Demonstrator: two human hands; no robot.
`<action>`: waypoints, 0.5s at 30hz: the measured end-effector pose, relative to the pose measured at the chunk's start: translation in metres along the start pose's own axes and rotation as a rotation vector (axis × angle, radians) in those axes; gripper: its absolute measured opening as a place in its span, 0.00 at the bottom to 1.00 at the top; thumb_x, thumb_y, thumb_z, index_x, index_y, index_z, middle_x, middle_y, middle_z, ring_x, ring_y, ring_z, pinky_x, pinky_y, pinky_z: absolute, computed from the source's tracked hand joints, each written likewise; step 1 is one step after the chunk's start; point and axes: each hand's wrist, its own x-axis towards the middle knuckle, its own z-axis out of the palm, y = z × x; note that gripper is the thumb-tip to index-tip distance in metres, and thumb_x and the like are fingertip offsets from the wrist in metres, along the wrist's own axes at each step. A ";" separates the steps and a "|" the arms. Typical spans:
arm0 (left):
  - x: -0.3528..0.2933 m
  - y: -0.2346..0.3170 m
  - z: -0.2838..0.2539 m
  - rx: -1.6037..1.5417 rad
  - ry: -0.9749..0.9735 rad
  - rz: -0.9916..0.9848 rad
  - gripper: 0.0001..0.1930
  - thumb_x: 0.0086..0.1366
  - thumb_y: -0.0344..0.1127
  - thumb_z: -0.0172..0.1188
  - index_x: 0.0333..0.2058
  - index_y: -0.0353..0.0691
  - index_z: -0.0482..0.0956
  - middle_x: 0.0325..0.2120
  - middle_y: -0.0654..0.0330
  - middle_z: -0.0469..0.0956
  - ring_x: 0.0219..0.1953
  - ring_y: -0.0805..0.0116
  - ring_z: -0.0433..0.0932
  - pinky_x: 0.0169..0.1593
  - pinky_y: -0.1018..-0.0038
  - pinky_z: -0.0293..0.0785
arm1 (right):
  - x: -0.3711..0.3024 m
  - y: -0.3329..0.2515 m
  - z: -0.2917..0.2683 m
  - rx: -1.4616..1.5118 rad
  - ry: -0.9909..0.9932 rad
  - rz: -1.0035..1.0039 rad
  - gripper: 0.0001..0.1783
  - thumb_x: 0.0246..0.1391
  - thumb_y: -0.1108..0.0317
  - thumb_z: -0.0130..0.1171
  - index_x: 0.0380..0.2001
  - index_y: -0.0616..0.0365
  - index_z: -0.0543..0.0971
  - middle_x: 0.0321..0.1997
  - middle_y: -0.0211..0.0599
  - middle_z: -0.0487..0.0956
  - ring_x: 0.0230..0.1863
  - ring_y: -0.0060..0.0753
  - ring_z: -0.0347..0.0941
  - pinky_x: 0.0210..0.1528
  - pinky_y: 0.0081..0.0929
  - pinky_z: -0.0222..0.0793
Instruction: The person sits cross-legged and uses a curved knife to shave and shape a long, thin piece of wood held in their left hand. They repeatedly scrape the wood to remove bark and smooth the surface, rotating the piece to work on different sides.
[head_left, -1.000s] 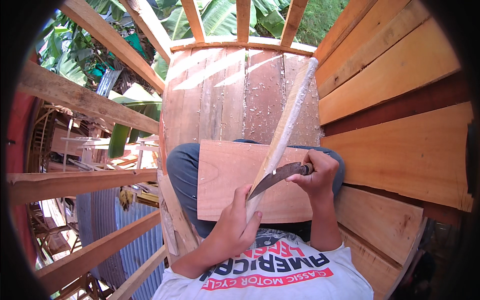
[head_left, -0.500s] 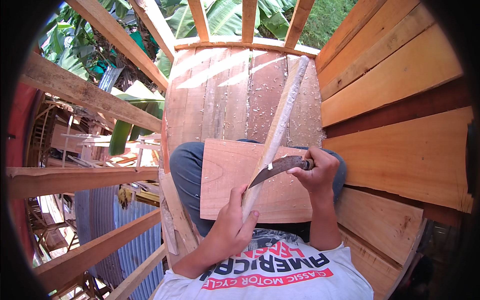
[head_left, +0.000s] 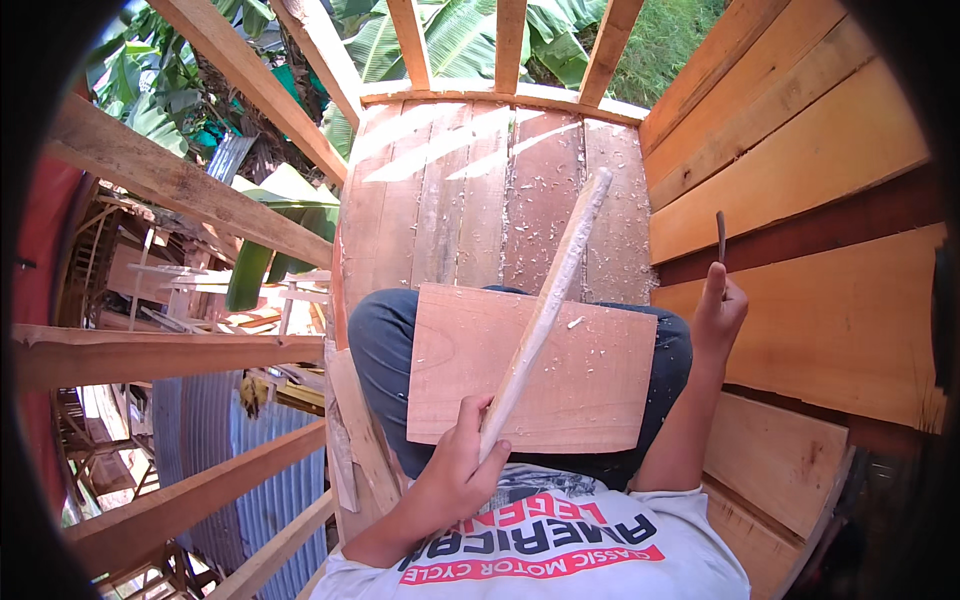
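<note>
My left hand [head_left: 466, 458] is closed round the near end of a long pale wooden stick [head_left: 546, 312], which slants away up and to the right. Under the stick, a flat wooden board [head_left: 600, 385] lies across my lap, with a few shavings on it. My right hand [head_left: 718, 312] is raised to the right of the board, apart from the stick. It grips a curved knife [head_left: 721, 236], whose dark blade points up and shows nearly edge-on; the handle is mostly hidden in the fist.
Wood shavings are scattered over the plank floor [head_left: 470, 205] ahead. A wall of wooden boards [head_left: 800, 320] stands close on my right. Wooden rails [head_left: 180, 358] run along the left, with corrugated metal sheets [head_left: 275, 480] below. Banana leaves [head_left: 440, 45] show beyond the far slats.
My right hand has lifted the knife off the stick and swung it up and to the right. The stick has tipped slightly, its far end now lower in view.
</note>
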 end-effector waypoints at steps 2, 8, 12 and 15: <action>0.011 -0.004 -0.003 -0.013 0.030 -0.025 0.21 0.61 0.26 0.49 0.51 0.29 0.55 0.25 0.49 0.70 0.26 0.63 0.72 0.33 0.70 0.66 | -0.026 -0.010 0.005 -0.033 -0.155 -0.116 0.38 0.49 0.35 0.54 0.12 0.61 0.59 0.11 0.30 0.51 0.16 0.21 0.48 0.17 0.27 0.45; 0.028 0.014 -0.001 0.041 0.010 0.079 0.22 0.61 0.25 0.50 0.52 0.30 0.55 0.27 0.49 0.71 0.28 0.61 0.73 0.33 0.69 0.66 | -0.081 -0.023 0.027 -0.149 -0.334 -0.280 0.37 0.42 0.33 0.59 0.09 0.59 0.68 0.07 0.36 0.61 0.10 0.39 0.61 0.14 0.30 0.55; 0.028 0.021 0.011 0.159 0.022 0.089 0.22 0.61 0.27 0.49 0.53 0.31 0.54 0.30 0.40 0.72 0.31 0.44 0.75 0.35 0.61 0.67 | -0.083 -0.015 0.032 -0.228 -0.296 -0.369 0.38 0.37 0.29 0.59 0.08 0.56 0.67 0.06 0.34 0.62 0.09 0.37 0.63 0.13 0.30 0.56; 0.026 0.031 0.015 0.231 0.009 -0.055 0.23 0.61 0.27 0.49 0.54 0.31 0.54 0.33 0.31 0.71 0.34 0.32 0.73 0.37 0.54 0.67 | -0.070 -0.006 0.029 -0.333 -0.223 -0.447 0.39 0.32 0.26 0.59 0.07 0.55 0.66 0.06 0.33 0.61 0.08 0.36 0.62 0.12 0.29 0.55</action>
